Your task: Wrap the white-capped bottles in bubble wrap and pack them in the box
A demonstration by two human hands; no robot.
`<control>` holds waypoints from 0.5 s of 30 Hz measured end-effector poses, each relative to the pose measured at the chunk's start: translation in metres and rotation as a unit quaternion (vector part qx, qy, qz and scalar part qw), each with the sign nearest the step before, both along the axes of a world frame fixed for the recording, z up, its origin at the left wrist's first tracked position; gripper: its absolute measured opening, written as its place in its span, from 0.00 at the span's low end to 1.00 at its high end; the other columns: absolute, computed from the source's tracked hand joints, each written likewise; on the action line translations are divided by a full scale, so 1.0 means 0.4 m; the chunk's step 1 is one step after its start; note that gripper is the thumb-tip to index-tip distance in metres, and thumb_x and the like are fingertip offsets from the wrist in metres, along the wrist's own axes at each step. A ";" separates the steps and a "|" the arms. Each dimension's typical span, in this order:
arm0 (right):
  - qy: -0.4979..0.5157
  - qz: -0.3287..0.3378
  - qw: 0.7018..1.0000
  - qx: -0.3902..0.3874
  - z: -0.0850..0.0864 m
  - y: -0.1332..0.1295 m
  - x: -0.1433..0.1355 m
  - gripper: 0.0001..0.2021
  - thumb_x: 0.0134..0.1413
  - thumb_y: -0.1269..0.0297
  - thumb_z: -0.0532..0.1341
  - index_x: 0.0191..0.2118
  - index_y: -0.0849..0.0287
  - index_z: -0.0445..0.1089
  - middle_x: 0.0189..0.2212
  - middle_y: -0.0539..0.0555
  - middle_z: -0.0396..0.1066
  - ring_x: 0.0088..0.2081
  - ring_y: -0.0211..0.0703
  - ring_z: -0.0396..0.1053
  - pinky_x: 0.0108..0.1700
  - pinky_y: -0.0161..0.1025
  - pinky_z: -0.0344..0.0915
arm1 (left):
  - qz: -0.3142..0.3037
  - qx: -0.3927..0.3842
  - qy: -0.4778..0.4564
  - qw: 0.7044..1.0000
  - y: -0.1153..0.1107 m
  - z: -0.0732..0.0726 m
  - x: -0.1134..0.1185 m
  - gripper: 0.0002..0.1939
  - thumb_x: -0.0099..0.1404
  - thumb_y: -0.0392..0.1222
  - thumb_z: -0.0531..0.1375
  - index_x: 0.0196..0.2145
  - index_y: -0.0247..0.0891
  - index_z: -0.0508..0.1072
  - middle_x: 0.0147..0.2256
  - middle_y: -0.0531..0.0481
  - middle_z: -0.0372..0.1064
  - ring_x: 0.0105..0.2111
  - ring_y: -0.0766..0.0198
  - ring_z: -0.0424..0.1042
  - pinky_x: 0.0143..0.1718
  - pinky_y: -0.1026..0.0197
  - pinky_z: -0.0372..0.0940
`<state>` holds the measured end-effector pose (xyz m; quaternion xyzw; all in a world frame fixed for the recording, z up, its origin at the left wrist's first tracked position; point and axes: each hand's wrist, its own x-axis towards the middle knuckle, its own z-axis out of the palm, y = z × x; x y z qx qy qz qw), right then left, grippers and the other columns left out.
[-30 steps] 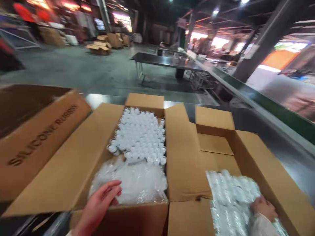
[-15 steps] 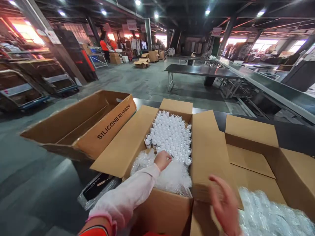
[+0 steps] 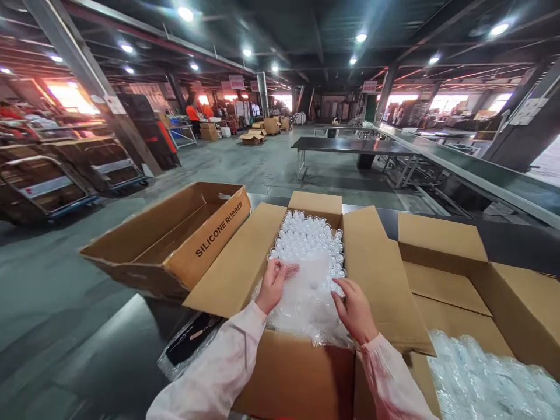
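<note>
An open cardboard box (image 3: 301,373) stands in the centre, holding many small clear containers with white contents (image 3: 301,230). Translucent bubble wrap (image 3: 301,303) covers the near part of them. My left hand (image 3: 273,284) is closed on the wrap's upper left edge, thumb and fingers together. At the right edge of the wrap is my right hand (image 3: 355,309), its thumb and fingers apart, beside the containers at the box's right wall. Whether its fingertips touch the wrap is unclear.
At left sits a box marked SILICONE RUBBER (image 3: 219,230). Another open box (image 3: 441,233) at right holds clear plastic-wrapped items (image 3: 490,373). A plastic-wrapped black item (image 3: 192,338) lies at lower left. Beyond are a black table (image 3: 350,146), a conveyor (image 3: 472,166) and trolleys (image 3: 48,186).
The bubble wrap has been drawn farther over the containers. My left hand now grips its edge. My right hand has moved up and left, from outside the box to the wrap's right side. The view has tilted up.
</note>
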<state>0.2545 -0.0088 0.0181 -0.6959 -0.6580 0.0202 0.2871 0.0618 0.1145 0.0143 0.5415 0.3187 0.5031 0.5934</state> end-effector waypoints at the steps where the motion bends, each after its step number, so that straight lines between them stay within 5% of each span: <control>1: -0.014 -0.003 0.998 0.068 0.032 0.010 0.001 0.19 0.60 0.64 0.51 0.54 0.62 0.64 0.52 0.62 0.67 0.56 0.52 0.61 0.57 0.51 0.60 | -0.019 0.024 0.002 1.000 -0.018 0.010 -0.002 0.20 0.58 0.59 0.59 0.34 0.41 0.59 0.37 0.45 0.75 0.40 0.58 0.74 0.45 0.54 0.66; 3: -0.046 0.021 0.989 0.140 0.088 0.029 -0.001 0.22 0.58 0.67 0.53 0.58 0.61 0.60 0.57 0.62 0.61 0.61 0.54 0.53 0.60 0.56 0.55 | -0.054 0.075 0.019 0.996 -0.049 0.025 -0.010 0.17 0.61 0.56 0.57 0.34 0.40 0.61 0.37 0.45 0.75 0.41 0.59 0.74 0.45 0.56 0.64; 5: -0.043 0.059 0.989 0.129 0.120 0.047 -0.002 0.21 0.56 0.67 0.55 0.56 0.59 0.63 0.57 0.61 0.62 0.61 0.55 0.53 0.59 0.58 0.55 | -0.075 0.103 0.033 0.991 -0.069 0.032 -0.022 0.15 0.62 0.55 0.56 0.34 0.40 0.62 0.36 0.45 0.75 0.41 0.59 0.74 0.44 0.57 0.64; 9: 0.166 0.095 0.981 0.038 0.110 0.079 0.012 0.14 0.55 0.54 0.57 0.35 0.58 0.73 0.31 0.56 0.75 0.34 0.47 0.73 0.39 0.46 0.70 | -0.093 0.061 0.035 0.993 -0.072 0.023 -0.040 0.17 0.58 0.50 0.62 0.40 0.40 0.62 0.37 0.48 0.74 0.41 0.60 0.73 0.45 0.58 0.64; 12: 0.275 0.023 0.959 0.065 0.082 0.094 0.034 0.23 0.55 0.44 0.53 0.34 0.61 0.71 0.25 0.54 0.73 0.25 0.42 0.69 0.31 0.41 0.68 | -0.114 -0.015 0.079 0.990 -0.055 0.005 -0.030 0.27 0.44 0.43 0.70 0.42 0.39 0.65 0.37 0.50 0.73 0.40 0.62 0.72 0.43 0.61 0.64; 15: 0.245 -0.077 0.956 0.144 0.074 0.085 0.037 0.26 0.54 0.42 0.53 0.43 0.63 0.67 0.36 0.61 0.72 0.35 0.48 0.69 0.40 0.48 0.66 | -0.142 -0.119 0.124 0.975 -0.044 -0.016 0.000 0.19 0.45 0.51 0.67 0.29 0.36 0.68 0.25 0.52 0.68 0.25 0.66 0.68 0.26 0.64 0.64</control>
